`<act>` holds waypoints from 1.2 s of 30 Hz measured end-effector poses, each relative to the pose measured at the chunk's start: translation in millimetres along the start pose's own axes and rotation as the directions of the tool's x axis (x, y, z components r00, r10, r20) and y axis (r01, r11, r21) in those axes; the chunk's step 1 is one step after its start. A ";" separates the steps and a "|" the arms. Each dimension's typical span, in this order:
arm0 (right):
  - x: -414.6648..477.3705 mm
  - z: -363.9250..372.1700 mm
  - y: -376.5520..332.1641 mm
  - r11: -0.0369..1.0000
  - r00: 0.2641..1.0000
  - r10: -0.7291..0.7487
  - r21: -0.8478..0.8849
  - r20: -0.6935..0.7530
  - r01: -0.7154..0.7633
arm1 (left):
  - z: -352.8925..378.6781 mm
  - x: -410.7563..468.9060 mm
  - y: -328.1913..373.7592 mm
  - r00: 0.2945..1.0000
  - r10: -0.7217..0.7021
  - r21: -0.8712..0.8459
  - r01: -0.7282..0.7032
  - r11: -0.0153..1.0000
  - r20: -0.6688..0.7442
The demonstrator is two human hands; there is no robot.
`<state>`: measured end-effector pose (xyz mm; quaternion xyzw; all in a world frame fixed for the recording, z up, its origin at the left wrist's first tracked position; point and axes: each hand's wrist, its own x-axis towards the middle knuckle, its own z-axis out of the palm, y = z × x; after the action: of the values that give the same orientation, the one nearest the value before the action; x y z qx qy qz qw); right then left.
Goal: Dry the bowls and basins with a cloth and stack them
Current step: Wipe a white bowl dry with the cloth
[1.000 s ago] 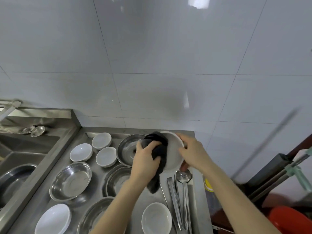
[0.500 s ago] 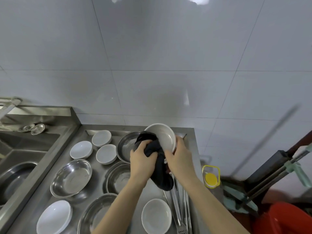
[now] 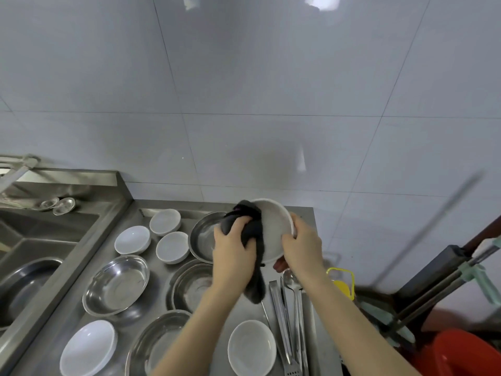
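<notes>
Far left: a steel sink (image 3: 40, 234) is sitting beside the steel surface (image 3: 130, 213), a dark basin (image 3: 19, 289) lying in it. On the surface, three small white bowls (image 3: 164, 221) are clustered near the back, with a steel basin (image 3: 116, 284) lying in front of them and a larger white bowl (image 3: 88, 348) nearest the onlooker.

Centre: the left hand (image 3: 233, 248) is closing around a dark cloth (image 3: 249, 234), pressing it into the held white bowl (image 3: 273, 229); the cloth's tail is hanging down toward the surface. The held bowl is lifted clear of the surface, tilted on edge with its hollow facing the person, just above a steel basin (image 3: 202, 237) at the back. Two more steel basins (image 3: 189, 286) are lying under the left forearm, and another white bowl (image 3: 250, 346) is standing between the forearms.

Right: the right hand (image 3: 302, 245) is gripping the held bowl's right rim, fingers curling behind it. Below it, steel tongs (image 3: 280, 316) and a ladle (image 3: 291, 280) are lying lengthwise along the surface's right edge. Beyond the edge, a yellow object (image 3: 343, 284) and a red tub (image 3: 461, 354) are showing.
</notes>
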<state>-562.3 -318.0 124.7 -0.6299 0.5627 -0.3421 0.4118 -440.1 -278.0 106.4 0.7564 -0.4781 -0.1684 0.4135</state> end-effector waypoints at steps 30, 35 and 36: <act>15.9 -29.8 -7.3 0.971 0.941 0.018 -0.230 0.338 0.064 | -9.1 16.6 -36.4 0.945 0.208 0.068 -0.231 0.970 0.253; 28.6 -36.7 -13.7 0.952 0.936 -0.024 -0.278 0.351 0.129 | -10.1 24.7 -38.1 0.942 0.244 0.040 -0.259 0.965 0.230; 24.9 -31.5 -10.8 0.966 0.960 -0.058 -0.229 0.273 0.124 | -6.8 25.1 -36.7 0.968 0.193 0.023 -0.199 0.980 0.161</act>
<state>-582.6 -346.6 147.1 -0.7410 0.5107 -0.2021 0.3863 -402.1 -289.0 85.1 0.6976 -0.5850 -0.1766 0.3740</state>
